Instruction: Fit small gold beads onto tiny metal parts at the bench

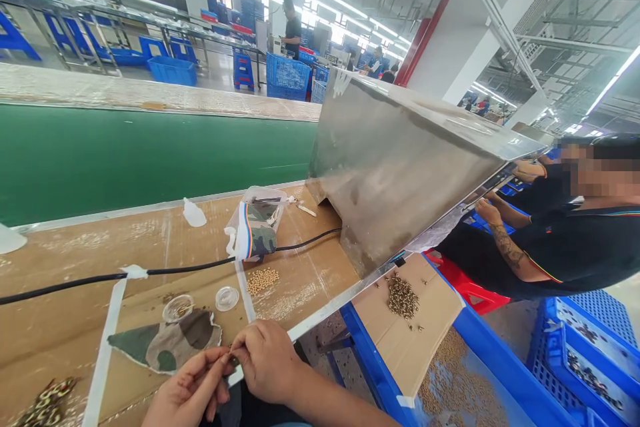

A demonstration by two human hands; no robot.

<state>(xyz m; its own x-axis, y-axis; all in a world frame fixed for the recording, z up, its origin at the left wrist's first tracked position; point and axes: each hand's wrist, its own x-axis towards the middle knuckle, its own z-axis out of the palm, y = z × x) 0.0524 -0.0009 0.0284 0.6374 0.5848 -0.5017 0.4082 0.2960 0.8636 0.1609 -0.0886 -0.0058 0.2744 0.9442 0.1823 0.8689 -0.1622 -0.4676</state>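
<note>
Both of my hands meet at the front edge of the cardboard-covered bench (150, 240). My left hand (193, 387) pinches with thumb and forefinger at a tiny dark piece, mostly hidden by the fingertips. Against those fingertips, my right hand (267, 360) is closed in a pinch too; what it grips is covered. Just beyond lies a camouflage cloth (170, 344), with a small round clear dish (178, 308) at its far edge. A second clear round lid or dish (227, 298) sits to the right, near a pile of small tan-gold pieces (263, 279).
A black cable (190, 270) crosses the bench to a large metal box (395, 167). Brass-coloured parts lie at lower left (53, 404) and on cardboard at right (403, 297), above a blue tray (515, 380). A co-worker (570, 234) sits at right. Behind runs a green belt (150, 160).
</note>
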